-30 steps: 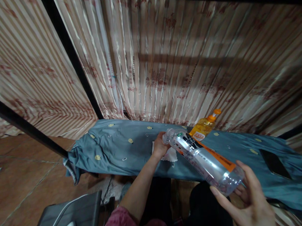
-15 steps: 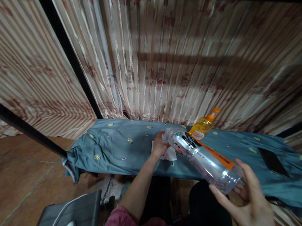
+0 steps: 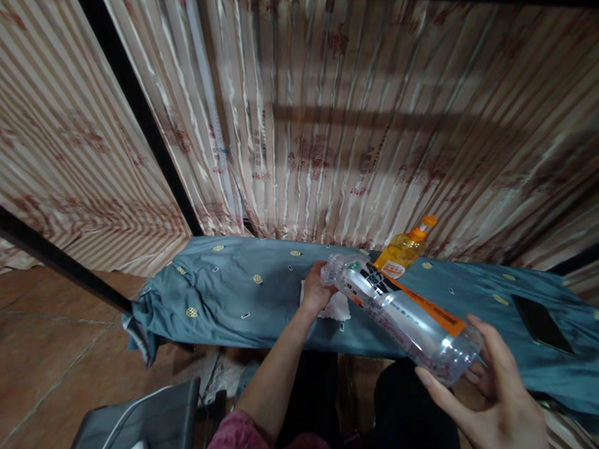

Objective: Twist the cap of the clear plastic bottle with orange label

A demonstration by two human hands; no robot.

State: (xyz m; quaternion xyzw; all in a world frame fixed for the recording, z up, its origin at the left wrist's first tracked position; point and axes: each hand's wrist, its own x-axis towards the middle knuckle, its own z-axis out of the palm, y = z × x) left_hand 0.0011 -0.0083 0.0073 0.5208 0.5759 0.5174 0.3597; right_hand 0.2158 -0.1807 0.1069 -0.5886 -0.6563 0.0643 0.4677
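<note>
Clear bottle [image 3: 405, 316] slanted, base [image 3: 457, 362] gripped by right hand [image 3: 500, 398], neck [image 3: 338, 268] at left hand [image 3: 316, 292]; left grip unclear.

We look into dim, uneven light: a broad shadow bands the curtain [image 3: 313, 85] toward two o'clock, and the trousers [image 3: 312, 409] at six o'clock lose detail in near-black. White glare streaks the clear bottle [image 3: 407, 319] at four o'clock, its small print soft; we find the corners stretched.

Loads of room over left end of worktop [image 3: 273, 305]. Yellow pump bottle [image 3: 398, 252] blocks back edge, phone [image 3: 540, 321] toward right end. Gap under clear bottle [image 3: 407, 316] hard to judge.
</note>
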